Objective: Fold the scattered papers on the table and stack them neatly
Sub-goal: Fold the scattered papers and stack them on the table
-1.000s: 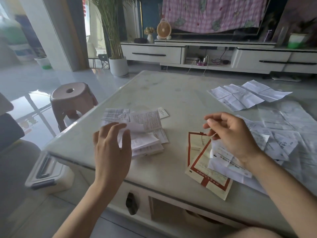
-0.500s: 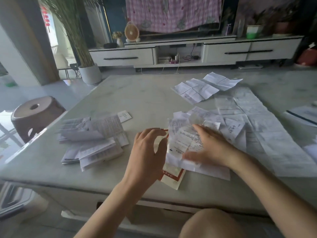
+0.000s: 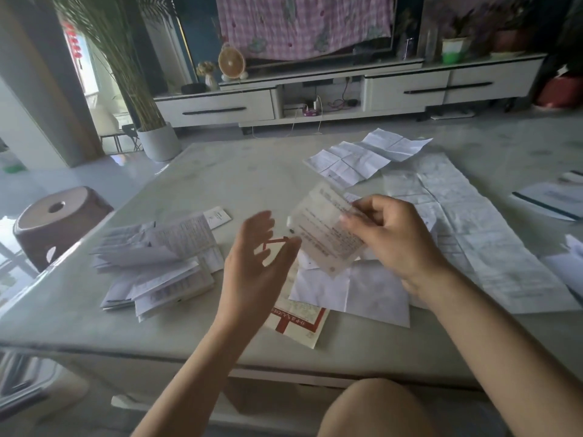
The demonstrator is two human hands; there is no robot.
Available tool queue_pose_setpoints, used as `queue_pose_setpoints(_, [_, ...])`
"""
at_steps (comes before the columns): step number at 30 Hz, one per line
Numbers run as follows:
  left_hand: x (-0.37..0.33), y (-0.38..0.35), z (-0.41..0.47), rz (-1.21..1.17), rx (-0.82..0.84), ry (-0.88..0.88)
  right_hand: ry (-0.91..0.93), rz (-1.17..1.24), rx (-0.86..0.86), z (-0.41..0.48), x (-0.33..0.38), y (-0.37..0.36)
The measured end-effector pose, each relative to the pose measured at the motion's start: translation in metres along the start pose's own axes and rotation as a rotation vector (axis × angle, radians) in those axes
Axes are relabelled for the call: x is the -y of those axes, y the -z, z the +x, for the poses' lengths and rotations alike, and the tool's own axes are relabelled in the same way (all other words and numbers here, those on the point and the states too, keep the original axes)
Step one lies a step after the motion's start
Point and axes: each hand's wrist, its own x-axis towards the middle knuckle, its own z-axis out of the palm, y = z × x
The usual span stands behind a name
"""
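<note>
My right hand (image 3: 391, 244) pinches a small printed paper slip (image 3: 321, 231) by its right edge and holds it lifted over the table. My left hand (image 3: 255, 272) hovers just left of the slip, fingers apart, holding nothing. Below the hands lie a red-bordered sheet (image 3: 296, 320) and a creased white sheet (image 3: 353, 294). A loose pile of folded papers (image 3: 157, 266) sits on the left of the marble table (image 3: 236, 178). An unfolded creased sheet (image 3: 362, 159) lies farther back, and a long printed sheet (image 3: 473, 234) stretches along the right.
A small card (image 3: 217, 216) lies behind the folded pile. More papers (image 3: 549, 200) rest at the table's right edge. A brown stool (image 3: 53, 222) stands left of the table, a potted plant (image 3: 157, 140) beyond it, and a TV cabinet (image 3: 315, 96) at the back.
My right hand has picked a small slip out of the loose papers and raised it. My left hand has lifted off the table and opened beside it.
</note>
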Motion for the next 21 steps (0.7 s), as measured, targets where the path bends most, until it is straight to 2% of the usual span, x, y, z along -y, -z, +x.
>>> queue_pose_setpoints(2, [-0.006, 0.003, 0.003, -0.178, 0.084, 0.158, -0.179, 0.388, 0.082, -0.008, 0.007, 0.000])
queue_pose_setpoints(4, [-0.009, 0.003, 0.003, -0.289, 0.209, 0.253, -0.272, 0.509, 0.113, -0.014, 0.007, -0.004])
queue_pose_setpoints(6, [-0.013, 0.001, -0.001, -0.313, 0.233, 0.271, -0.295, 0.510, 0.104, -0.016, 0.007, -0.008])
queue_pose_setpoints(9, [-0.013, -0.001, -0.005, -0.280, 0.170, 0.245, -0.301, 0.479, 0.077, -0.017, 0.007, -0.009])
queue_pose_setpoints(14, [-0.012, 0.004, -0.005, -0.247, 0.145, 0.219, -0.272, 0.226, 0.219, -0.017, 0.010, -0.003])
queue_pose_setpoints(21, [-0.014, 0.016, -0.005, -0.327, 0.229, 0.289, -0.315, 0.295, 0.289, -0.017, 0.008, -0.006])
